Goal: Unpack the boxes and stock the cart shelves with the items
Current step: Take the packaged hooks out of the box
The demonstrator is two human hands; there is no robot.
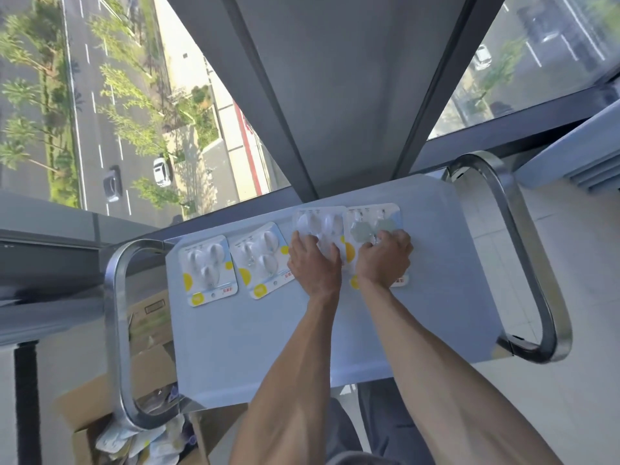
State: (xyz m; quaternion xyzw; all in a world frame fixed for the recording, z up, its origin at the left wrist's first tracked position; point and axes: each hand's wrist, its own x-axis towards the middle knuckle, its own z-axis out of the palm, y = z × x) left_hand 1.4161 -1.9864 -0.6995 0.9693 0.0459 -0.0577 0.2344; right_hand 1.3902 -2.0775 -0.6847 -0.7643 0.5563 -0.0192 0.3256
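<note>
- My left hand [313,260] lies flat, fingers straight, pressing a hook pack [320,226] onto the cart shelf [268,347].
- My right hand [385,258] curls its fingers on the green-hook pack [372,219] at the right.

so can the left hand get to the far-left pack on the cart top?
Probably yes. The left hand rests on the third pack; the far-left pack lies uncovered on the cart top, with only another flat pack between.
</note>
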